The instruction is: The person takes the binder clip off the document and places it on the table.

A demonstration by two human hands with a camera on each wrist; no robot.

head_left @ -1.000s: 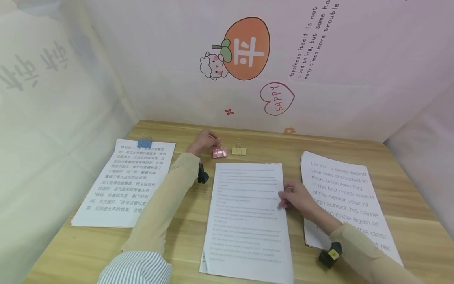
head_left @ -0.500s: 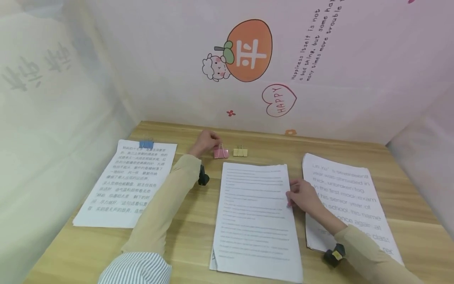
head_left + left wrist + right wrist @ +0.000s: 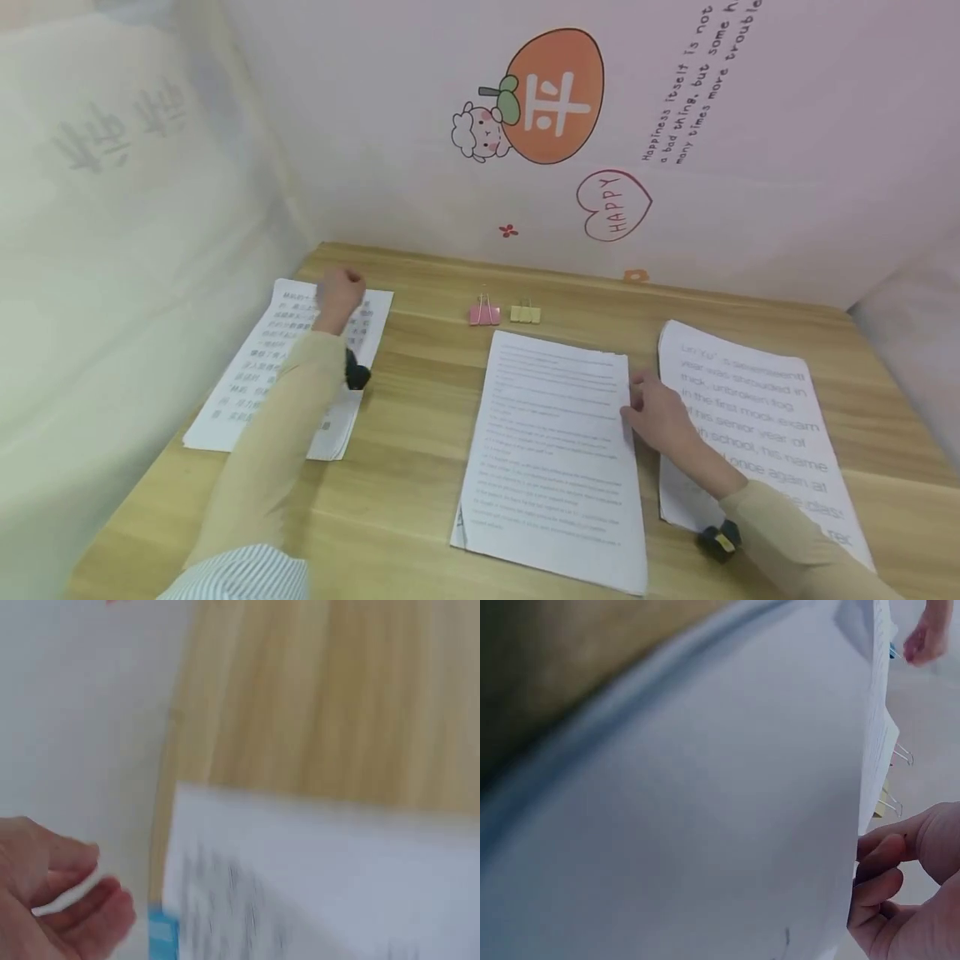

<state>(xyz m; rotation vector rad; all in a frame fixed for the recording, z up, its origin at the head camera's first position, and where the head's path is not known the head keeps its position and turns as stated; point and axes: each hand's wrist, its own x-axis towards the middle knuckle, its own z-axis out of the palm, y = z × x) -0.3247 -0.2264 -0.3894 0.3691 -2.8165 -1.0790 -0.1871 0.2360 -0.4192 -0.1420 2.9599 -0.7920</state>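
My left hand (image 3: 342, 293) is over the top of the left paper stack (image 3: 251, 375). In the left wrist view its fingers are loosely bent with nothing between them, close to a blue binder clip (image 3: 163, 934) on the stack's edge. My right hand (image 3: 662, 417) pinches the right edge of the middle paper stack (image 3: 555, 458), which has small print. The right wrist view shows its bent fingers (image 3: 877, 889) against the paper's edge. Behind the middle stack, a pink binder clip (image 3: 484, 315) and a yellow binder clip (image 3: 525, 314) stand on the table.
On the right, under my right forearm, lies a stack with large English print (image 3: 742, 392). The wooden table (image 3: 390, 500) meets a white printed cloth (image 3: 420, 217) at the back. Cloth also hangs at both sides.
My left hand has let go of the pink clip and moved left to the top of the left stack. The middle stack has shifted right with my right hand. The camera view has turned slightly left.
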